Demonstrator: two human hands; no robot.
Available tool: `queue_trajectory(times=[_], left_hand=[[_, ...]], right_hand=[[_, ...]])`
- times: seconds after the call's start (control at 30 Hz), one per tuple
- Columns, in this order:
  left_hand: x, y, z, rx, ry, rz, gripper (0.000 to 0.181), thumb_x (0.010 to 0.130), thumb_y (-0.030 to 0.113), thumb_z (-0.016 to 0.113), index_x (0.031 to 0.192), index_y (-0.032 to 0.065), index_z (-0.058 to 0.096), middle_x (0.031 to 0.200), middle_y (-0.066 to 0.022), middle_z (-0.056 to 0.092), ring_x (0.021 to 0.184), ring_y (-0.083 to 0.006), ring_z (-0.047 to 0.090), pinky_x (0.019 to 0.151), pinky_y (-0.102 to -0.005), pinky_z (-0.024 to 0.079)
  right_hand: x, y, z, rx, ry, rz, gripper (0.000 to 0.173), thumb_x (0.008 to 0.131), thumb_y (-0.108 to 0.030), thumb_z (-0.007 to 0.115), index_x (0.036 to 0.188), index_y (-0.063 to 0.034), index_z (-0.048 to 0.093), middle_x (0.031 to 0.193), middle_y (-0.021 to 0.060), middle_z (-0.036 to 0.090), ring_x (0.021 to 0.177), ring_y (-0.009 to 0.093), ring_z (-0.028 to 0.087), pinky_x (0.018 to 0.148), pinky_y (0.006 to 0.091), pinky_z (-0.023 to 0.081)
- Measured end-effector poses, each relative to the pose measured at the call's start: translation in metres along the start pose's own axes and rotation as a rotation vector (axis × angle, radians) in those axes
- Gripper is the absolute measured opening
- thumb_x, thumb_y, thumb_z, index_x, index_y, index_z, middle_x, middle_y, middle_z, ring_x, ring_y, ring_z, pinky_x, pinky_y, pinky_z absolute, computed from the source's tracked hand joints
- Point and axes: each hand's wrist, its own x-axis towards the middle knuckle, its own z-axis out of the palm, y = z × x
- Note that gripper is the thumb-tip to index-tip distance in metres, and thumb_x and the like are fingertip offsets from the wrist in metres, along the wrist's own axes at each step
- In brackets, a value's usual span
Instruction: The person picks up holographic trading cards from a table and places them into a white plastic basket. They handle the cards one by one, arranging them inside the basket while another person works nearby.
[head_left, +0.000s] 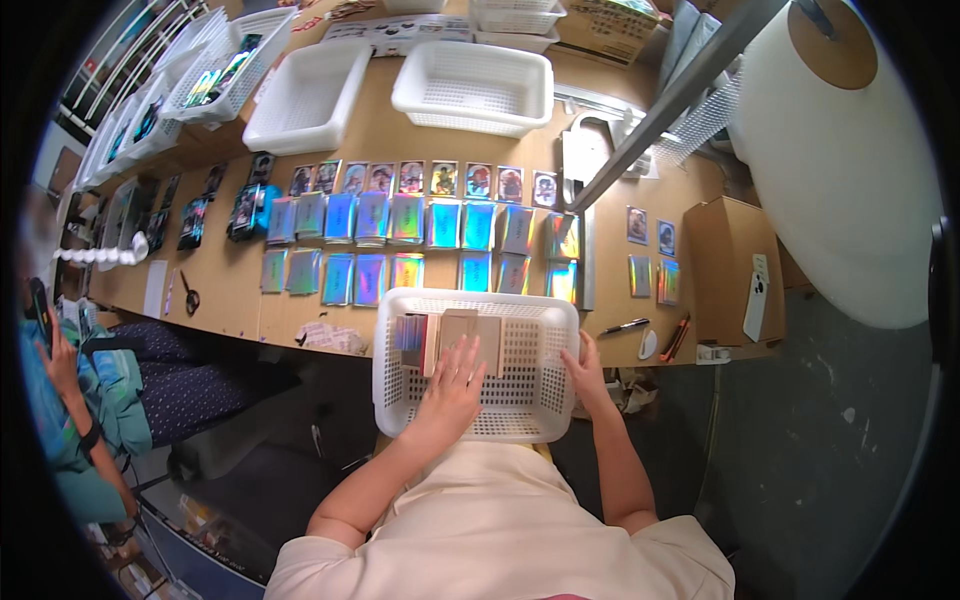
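A white perforated plastic basket (551, 405) rests at the table's front edge, close against my body. My right hand (585, 371) grips its right rim, thumb over the wall. Inside the basket, my left hand (456, 382) lies flat with fingers spread on brown cardboard pieces (489, 337). To the left of the cardboard stands a packed row of cards (409, 332), with a reddish edge beside it. Past the basket, two rows of holographic card stacks (371, 217) run across the table, with single picture cards (444, 178) laid out behind them.
White baskets (472, 90) stand at the back, others at left. A metal bar (675, 97) slants beside a large white roll (825, 150). A pen (624, 327), cutter knives (675, 337) and a cardboard box (735, 270) lie right; scissors (190, 294) left. A person (82, 405) sits at left holding a phone.
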Motion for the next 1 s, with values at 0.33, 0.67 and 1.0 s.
queue_trajectory(times=[0.33, 0.67, 1.0], left_hand=[[-0.002, -0.006, 0.023, -0.217, -0.041, 0.072, 0.054, 0.078, 0.017, 0.073, 0.125, -0.0009, 0.051, 0.127, -0.0199, 0.049, 0.124, -0.0350, 0.045, 0.107, -0.0430, 0.035], [0.006, -0.030, 0.055, -0.117, 0.038, 0.065, 0.045, 0.072, -0.002, 0.061, 0.116, -0.0031, 0.054, 0.119, -0.0205, 0.055, 0.118, -0.0348, 0.051, 0.103, -0.0415, 0.040], [0.013, -0.039, 0.085, -0.041, 0.182, 0.069, 0.023, 0.066, 0.000, 0.061, 0.089, 0.0019, 0.059, 0.084, -0.0101, 0.060, 0.084, -0.0238, 0.060, 0.080, -0.0329, 0.049]], right_hand=[[0.153, -0.046, -0.019, -0.469, 0.147, -0.271, 0.034, 0.087, -0.018, 0.067, 0.108, 0.0078, 0.063, 0.097, 0.0168, 0.070, 0.091, 0.022, 0.067, 0.077, 0.0300, 0.052], [0.185, -0.058, 0.038, -1.243, 0.142, 0.243, 0.039, 0.073, -0.025, 0.079, 0.104, -0.0037, 0.069, 0.112, 0.0145, 0.067, 0.107, 0.029, 0.064, 0.087, 0.0399, 0.054], [0.201, -0.035, 0.041, -1.256, 0.080, 0.417, 0.065, 0.065, -0.027, 0.086, 0.121, -0.0049, 0.061, 0.133, 0.0146, 0.054, 0.122, 0.030, 0.054, 0.096, 0.0401, 0.050]])
